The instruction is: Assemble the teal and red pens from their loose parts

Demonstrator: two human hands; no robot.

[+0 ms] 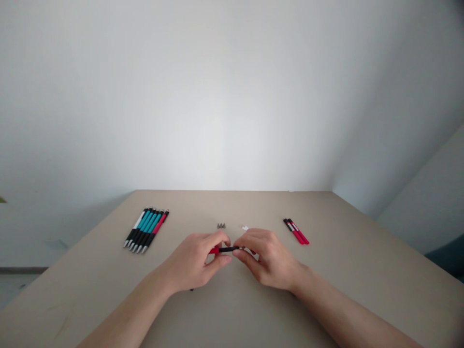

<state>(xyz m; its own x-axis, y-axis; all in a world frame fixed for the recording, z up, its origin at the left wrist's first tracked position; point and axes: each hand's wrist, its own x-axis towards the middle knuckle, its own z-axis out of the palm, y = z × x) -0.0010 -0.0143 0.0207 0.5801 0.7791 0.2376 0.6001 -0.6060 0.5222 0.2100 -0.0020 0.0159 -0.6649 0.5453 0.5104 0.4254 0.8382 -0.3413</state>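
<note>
Left grip (198,257) and right grip (268,257) are closed on a slim red-and-black pen (226,250); small white pieces (245,228) are partly blocked behind the right, near three grey cones (221,226).

- Pen (226,250): at the clock's centre, between left hand (197,258) at 9 o'clock and right hand (268,256) at 3, above the table (232,319).
- Pen row (147,229): on the table, 10 o'clock.
- Tips (221,226): on the table, 12 o'clock.
- Small parts (245,227): 1 o'clock, just beyond the right hand.
- Barrels (297,237): side by side, 2 o'clock.
- Scrap (192,289): 7 o'clock, nearer than the left hand.
- Wall (224,121): 12 o'clock, behind the table.
</note>
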